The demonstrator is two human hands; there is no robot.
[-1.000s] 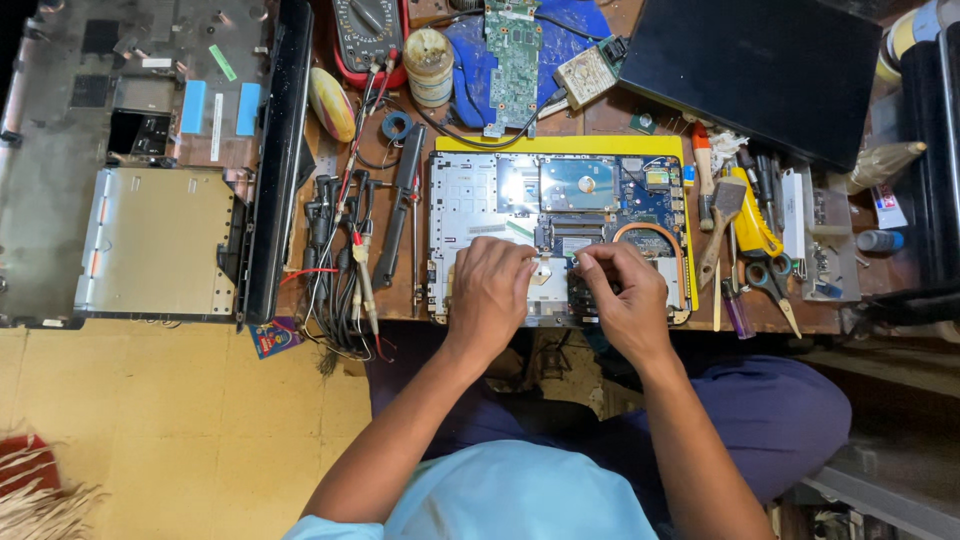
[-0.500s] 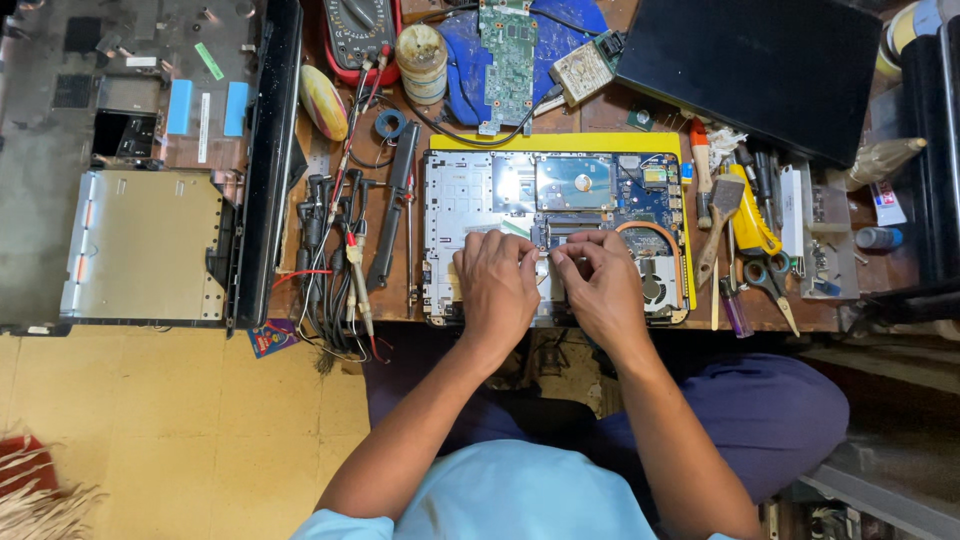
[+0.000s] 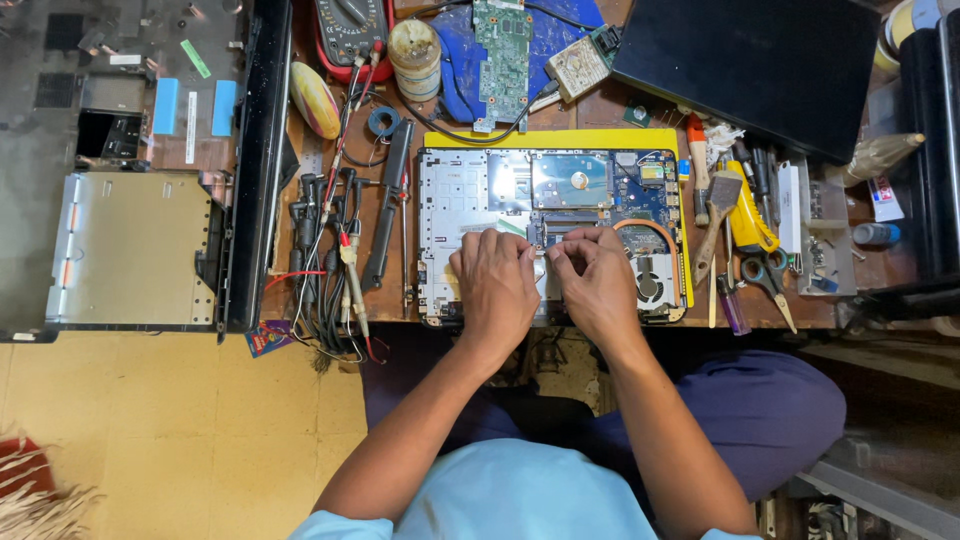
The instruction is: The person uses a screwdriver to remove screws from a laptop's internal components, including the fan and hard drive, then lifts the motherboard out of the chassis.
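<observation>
A cluttered wooden counter (image 3: 600, 112) stands over a yellow tiled floor (image 3: 150, 430). An opened laptop base (image 3: 455, 195), circuit side up, lies at the near edge of the counter, on a yellow mat (image 3: 560, 138). Both hands rest on its near half. The left hand (image 3: 497, 285) lies knuckles up with fingers curled onto the board; whether it pinches anything cannot be told. The right hand (image 3: 597, 280) is just beside it, fingertips drawn together over a small part near the centre of the base; the part itself is hidden. Compared with one second ago, the hands have closed toward each other and shifted slightly toward the middle of the base, which indicates that the work has concentrated on one central point. A second chassis (image 3: 130, 245) occupies the left end of the counter, a multimeter (image 3: 350, 30) the far edge, and scissors (image 3: 768, 280) lie toward the right end.
</observation>
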